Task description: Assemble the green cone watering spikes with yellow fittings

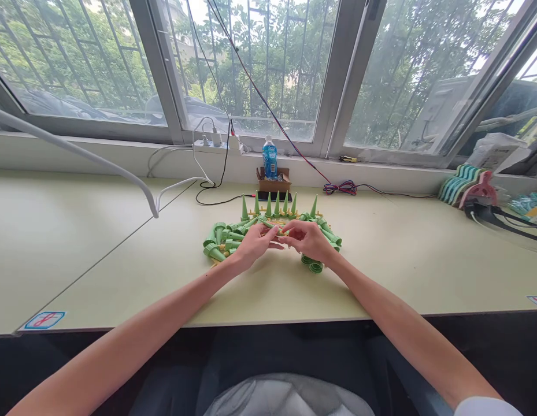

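My left hand (pixel 257 241) is closed around a green plastic cone-shaped spike (pixel 265 222), whose narrow end points up and left. Across from it, my right hand (pixel 309 238) pinches a small yellow piece (pixel 281 233) at the spike's wide end; fingers hide most of it. More green spikes lie heaped on the left (pixel 214 250) and on the right (pixel 331 234) of my hands. Behind them, several spikes (pixel 277 205) stand upright in a row, with yellow pieces around their bases. Green ring-shaped caps (pixel 315 267) lie just below my right wrist.
A phone (pixel 274 196) lies behind the upright spikes, before a small cardboard box (pixel 273 184) and a blue bottle (pixel 270 159). Bundled cable (pixel 340 187) rests near the windowsill. A white tube (pixel 99 156) crosses the left side. Hangers (pixel 463 185) and a black headset (pixel 502 218) are far right.
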